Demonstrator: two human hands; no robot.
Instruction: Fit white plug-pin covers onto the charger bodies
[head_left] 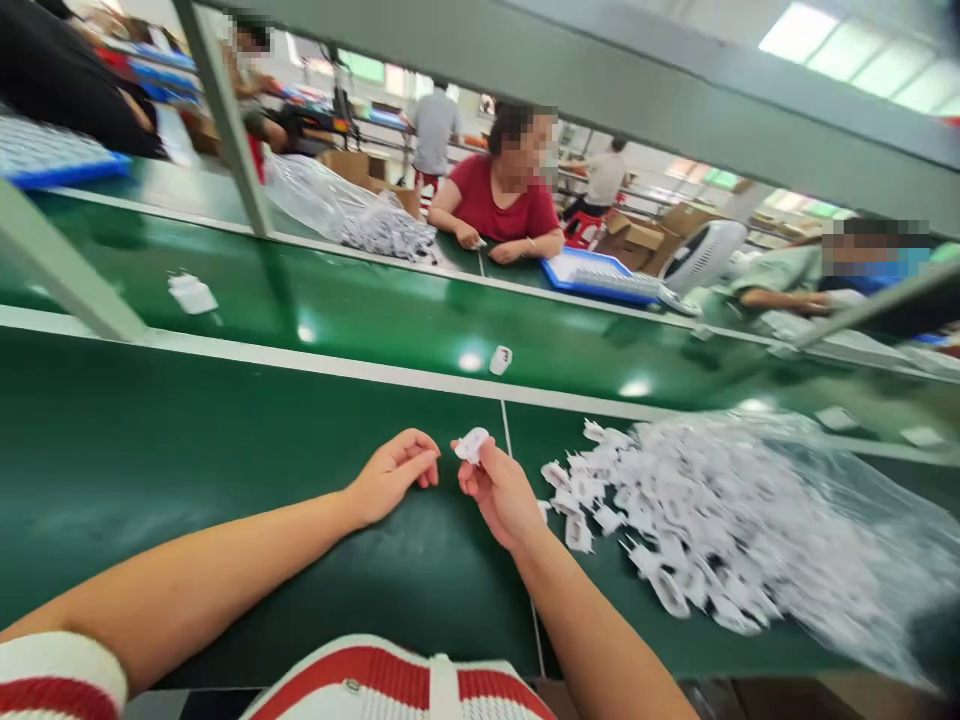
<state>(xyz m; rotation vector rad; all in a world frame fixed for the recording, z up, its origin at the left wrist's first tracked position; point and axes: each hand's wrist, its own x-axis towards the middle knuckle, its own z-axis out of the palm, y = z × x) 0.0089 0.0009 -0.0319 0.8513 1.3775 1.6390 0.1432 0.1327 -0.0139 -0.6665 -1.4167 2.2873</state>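
My right hand (499, 490) pinches a small white plug adapter (472, 444) between thumb and fingers, just above the green worktop (300, 590). Close by on the left, my left hand (397, 470) is loosely closed, thumb against curled fingers, and nothing shows in it. A small gap separates it from the adapter. To the right of my right hand, a heap of similar white plug adapters (697, 520) spills out of a clear plastic bag (892, 530); some show metal pins.
Beyond a pale rail (330, 373) runs a green conveyor belt (375, 310) with a white adapter (501, 360) and more white pieces (193, 293) at the left. Slanted metal posts (225, 120) stand across it. Opposite sits a co-worker in red (506, 195) beside a blue tray (600, 275).
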